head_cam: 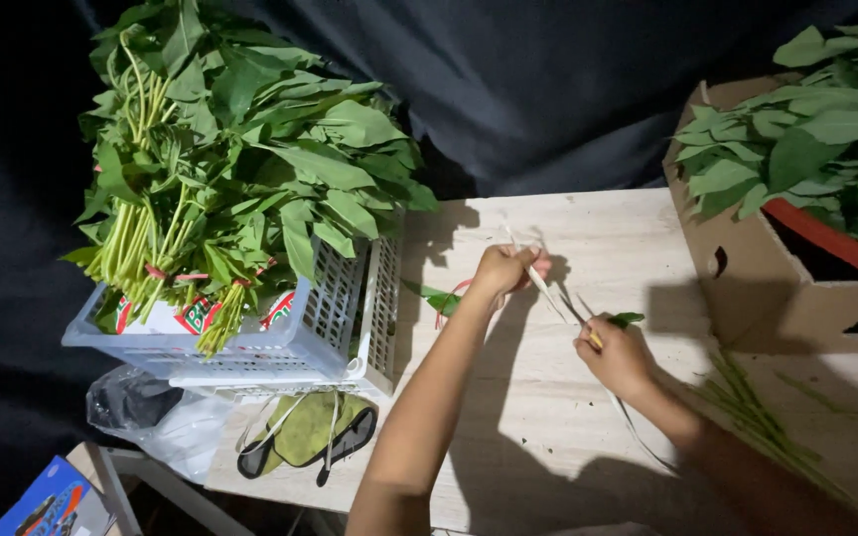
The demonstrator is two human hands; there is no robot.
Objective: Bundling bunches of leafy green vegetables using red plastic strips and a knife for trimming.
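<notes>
Head view: your left hand (501,270) and right hand (616,354) each pinch closed on a pale strip (548,290) stretched between them above the wooden table (608,228), beside a basket (330,328) of leafy greens (240,149).

You are working over a bare stretch of pale wooden table (598,238), lying open between your left hand (501,270) and right hand (616,355) and running on toward the far edge. On the left, a white plastic crate (335,328) heaped with leafy green bundles (230,149) is blocking the way. On the right, a cardboard box (747,288) of leaves is walling off that side, and loose green stems (757,417) are lying just near it. A red band (446,298) is sitting beside the crate.
</notes>
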